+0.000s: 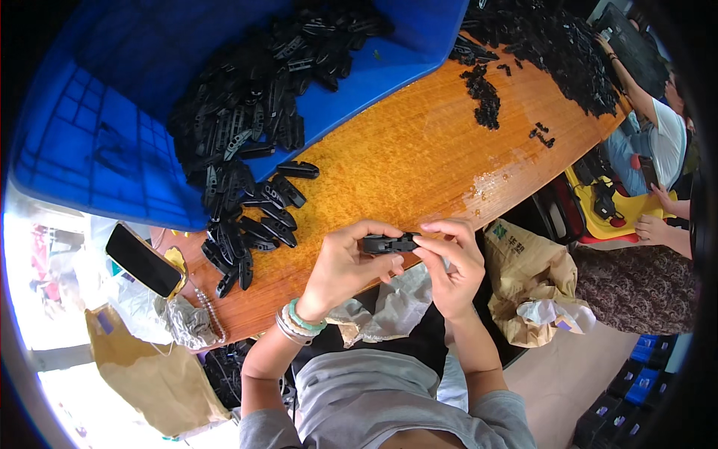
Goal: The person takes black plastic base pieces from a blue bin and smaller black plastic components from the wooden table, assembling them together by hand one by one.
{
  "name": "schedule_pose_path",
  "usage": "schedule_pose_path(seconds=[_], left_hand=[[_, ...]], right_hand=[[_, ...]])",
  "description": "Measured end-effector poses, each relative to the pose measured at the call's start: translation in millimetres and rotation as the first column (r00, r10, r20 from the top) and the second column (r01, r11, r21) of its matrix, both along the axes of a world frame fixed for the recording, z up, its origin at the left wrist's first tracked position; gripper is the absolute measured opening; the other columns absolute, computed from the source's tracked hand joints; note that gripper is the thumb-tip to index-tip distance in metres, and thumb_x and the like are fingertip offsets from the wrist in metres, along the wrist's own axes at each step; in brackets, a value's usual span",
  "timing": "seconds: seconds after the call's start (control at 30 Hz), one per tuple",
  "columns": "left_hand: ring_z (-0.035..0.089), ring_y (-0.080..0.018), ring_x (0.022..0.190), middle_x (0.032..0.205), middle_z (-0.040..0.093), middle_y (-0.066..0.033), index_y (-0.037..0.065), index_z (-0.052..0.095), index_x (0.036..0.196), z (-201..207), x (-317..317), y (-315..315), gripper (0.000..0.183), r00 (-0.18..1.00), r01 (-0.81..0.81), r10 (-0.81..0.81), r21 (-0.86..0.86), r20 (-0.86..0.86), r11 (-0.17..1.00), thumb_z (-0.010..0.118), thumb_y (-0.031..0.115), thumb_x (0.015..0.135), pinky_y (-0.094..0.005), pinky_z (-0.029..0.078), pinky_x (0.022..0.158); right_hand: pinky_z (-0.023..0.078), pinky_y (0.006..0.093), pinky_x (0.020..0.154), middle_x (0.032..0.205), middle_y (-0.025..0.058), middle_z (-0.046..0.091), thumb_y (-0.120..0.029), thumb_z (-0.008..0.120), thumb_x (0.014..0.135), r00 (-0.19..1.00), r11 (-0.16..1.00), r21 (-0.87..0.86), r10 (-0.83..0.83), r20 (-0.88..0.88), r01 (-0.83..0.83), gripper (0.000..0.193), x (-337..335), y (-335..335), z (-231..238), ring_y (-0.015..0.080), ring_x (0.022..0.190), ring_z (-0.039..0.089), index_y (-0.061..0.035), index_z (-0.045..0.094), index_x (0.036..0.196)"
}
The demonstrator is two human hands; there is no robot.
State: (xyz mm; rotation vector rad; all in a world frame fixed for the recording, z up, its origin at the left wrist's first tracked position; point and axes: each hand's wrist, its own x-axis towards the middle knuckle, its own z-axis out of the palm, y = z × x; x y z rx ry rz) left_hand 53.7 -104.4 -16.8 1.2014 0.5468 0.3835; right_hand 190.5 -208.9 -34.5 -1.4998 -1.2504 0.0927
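at upper left, blue crate (52, 172) holding heap of black parts (247, 112); phone (142, 258) below; loose parts (243, 239) on wooden surface (374, 165); at centre, left hand (338, 271) pinching black piece (385, 245) between thumb and fingers, by surface's near edge; right hand (453, 271) gripping its right end with fingertips; brown paper bag (523, 273) beside right forearm (476, 344)

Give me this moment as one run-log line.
left hand: holds black part; right hand: at its right end; blue bin: black parts inside; table: more parts
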Motion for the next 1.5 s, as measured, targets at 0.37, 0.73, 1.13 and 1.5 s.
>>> schedule_pose_path(seconds=[0.37,0.73,1.13,1.5], left_hand=[[0.064,-0.0133,0.073,0.088,0.063,-0.0113,-0.007,0.053,0.106,1,4,-5,0.026,1.0,-0.011,0.012,-0.087,0.01,0.996,0.06,-0.003,0.081,-0.0213,0.053,0.061],[0.063,-0.0114,0.076,0.096,0.064,-0.0107,-0.003,0.057,0.108,-13,-1,-4,0.033,0.999,-0.043,0.043,0.021,-0.001,0.999,0.067,0.008,0.079,-0.022,0.051,0.066],[0.051,-0.0316,0.093,0.091,0.053,-0.0134,-0.002,0.058,0.088,-38,-19,129,0.022,0.803,0.271,0.547,0.963,-0.236,0.017,0.059,-0.005,0.066,-0.0372,0.045,0.079],[0.063,-0.0179,0.078,0.089,0.059,-0.0147,0.0,0.045,0.091,-4,-24,111,0.007,0.914,-0.389,0.406,0.343,0.027,0.855,0.049,-0.004,0.087,-0.0266,0.053,0.066]], right_hand=[[0.043,0.0306,0.073,0.101,0.01,0.058,0.001,0.067,0.071,0.974,0.995,0.072,-0.078,0.212,0.064,0.017,3,-1,-8,0.0238,0.088,0.054,-0.0019,0.065,0.088],[0.043,0.0238,0.061,0.076,0.0074,0.06,-0.005,0.068,0.076,0.822,0.973,-0.169,0.037,-0.569,-0.16,0.024,-5,-6,-19,0.0115,0.067,0.055,0.0033,0.06,0.098],[0.049,0.0258,0.062,0.081,0.009,0.065,-0.009,0.064,0.08,0.868,0.799,-0.43,0.217,-0.446,-0.42,0.019,18,-40,-23,0.0148,0.07,0.062,-0.0002,0.064,0.097],[0.04,0.0402,0.077,0.091,0.0101,0.06,-0.008,0.062,0.074,0.486,0.605,-0.033,-0.606,0.629,0.796,0.017,294,6,-53,0.0298,0.093,0.051,-0.0066,0.065,0.091]])
